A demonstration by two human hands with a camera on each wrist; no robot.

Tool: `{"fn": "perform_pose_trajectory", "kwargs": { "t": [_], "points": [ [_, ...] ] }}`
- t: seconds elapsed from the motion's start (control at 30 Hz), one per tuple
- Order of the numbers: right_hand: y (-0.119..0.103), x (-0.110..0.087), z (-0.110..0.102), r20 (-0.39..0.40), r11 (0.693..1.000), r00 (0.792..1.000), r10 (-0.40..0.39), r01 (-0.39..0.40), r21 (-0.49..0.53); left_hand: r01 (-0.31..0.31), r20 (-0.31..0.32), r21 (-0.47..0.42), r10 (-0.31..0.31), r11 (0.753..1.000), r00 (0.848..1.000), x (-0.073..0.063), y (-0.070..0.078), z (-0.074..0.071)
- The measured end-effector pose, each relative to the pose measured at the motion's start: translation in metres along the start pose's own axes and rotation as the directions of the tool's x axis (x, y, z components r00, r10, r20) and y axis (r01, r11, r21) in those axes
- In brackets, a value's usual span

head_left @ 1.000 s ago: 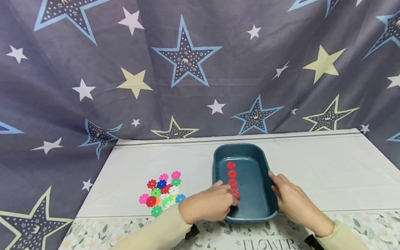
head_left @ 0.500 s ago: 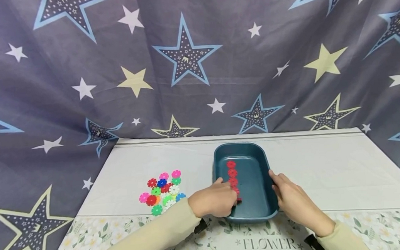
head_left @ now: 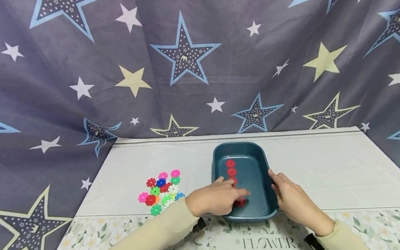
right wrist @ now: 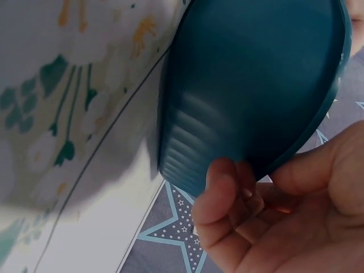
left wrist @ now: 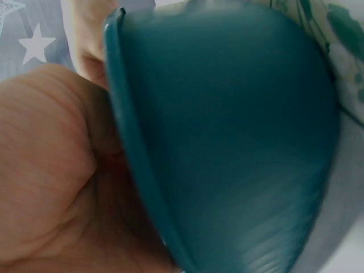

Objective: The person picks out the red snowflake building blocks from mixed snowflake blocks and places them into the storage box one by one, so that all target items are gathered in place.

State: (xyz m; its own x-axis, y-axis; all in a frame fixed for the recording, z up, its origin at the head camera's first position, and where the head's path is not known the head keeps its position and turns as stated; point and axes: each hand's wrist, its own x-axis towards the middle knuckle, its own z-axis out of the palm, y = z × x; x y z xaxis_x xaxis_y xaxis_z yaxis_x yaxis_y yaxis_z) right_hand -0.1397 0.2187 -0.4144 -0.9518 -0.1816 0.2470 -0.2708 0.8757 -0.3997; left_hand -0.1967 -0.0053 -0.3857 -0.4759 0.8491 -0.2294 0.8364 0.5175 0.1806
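Note:
A dark teal rectangular tray (head_left: pixel 255 175) stands near the middle of the table. Down its left side runs a row of red notched plastic discs (head_left: pixel 231 172), partly hidden by my left hand (head_left: pixel 217 197). That hand reaches over the left rim with its index finger stretched out above the tray floor. Beneath the finger lies another red disc (head_left: pixel 240 202). My right hand (head_left: pixel 292 198) grips the tray's right side; in the right wrist view its thumb lies at the rim and its fingers curl against the outer wall. The left wrist view shows mainly the tray's outer wall (left wrist: pixel 227 114).
Left of the tray lies a loose cluster of notched discs (head_left: pixel 161 191) in pink, red, green, blue and white. A white and floral cloth (head_left: pixel 328 170) covers the table. Behind it hangs a grey star-patterned curtain (head_left: pixel 184 103).
My left hand's fingers have straightened off the red disc at the near end of the row, and the index finger now stretches right. My right hand stays on the tray's side.

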Motion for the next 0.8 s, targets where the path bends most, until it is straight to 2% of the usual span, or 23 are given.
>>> {"fn": "perform_pose_trajectory", "kwargs": {
  "t": [0.13,0.37,0.57,0.67,0.73,0.8],
  "points": [
    [0.000,0.000,0.000,0.001,1.000,1.000,-0.002,0.002,0.001,0.040,0.035,-0.017,-0.039,0.999,0.999,-0.001,0.000,0.003],
    [0.000,0.000,-0.002,0.012,1.000,1.000,0.006,-0.006,-0.004,0.022,-0.029,0.059,-0.020,0.998,0.999,-0.005,0.000,0.004],
    [-0.001,0.001,-0.001,0.001,1.000,1.000,-0.003,0.003,-0.014,-0.003,-0.059,0.069,0.007,0.998,0.998,-0.006,-0.003,0.003],
    [-0.001,0.001,0.000,0.003,1.000,1.000,-0.010,0.010,-0.014,-0.046,-0.147,0.059,0.054,0.997,0.988,-0.009,-0.007,0.002],
    [-0.001,0.001,0.000,0.004,1.000,1.000,-0.011,0.011,-0.019,-0.066,-0.236,0.070,0.081,0.995,0.968,-0.013,-0.012,-0.002],
    [-0.001,0.000,0.001,0.004,1.000,1.000,-0.011,0.011,-0.022,-0.067,-0.332,0.064,0.084,0.996,0.939,-0.020,-0.018,-0.008]
  ]
}}
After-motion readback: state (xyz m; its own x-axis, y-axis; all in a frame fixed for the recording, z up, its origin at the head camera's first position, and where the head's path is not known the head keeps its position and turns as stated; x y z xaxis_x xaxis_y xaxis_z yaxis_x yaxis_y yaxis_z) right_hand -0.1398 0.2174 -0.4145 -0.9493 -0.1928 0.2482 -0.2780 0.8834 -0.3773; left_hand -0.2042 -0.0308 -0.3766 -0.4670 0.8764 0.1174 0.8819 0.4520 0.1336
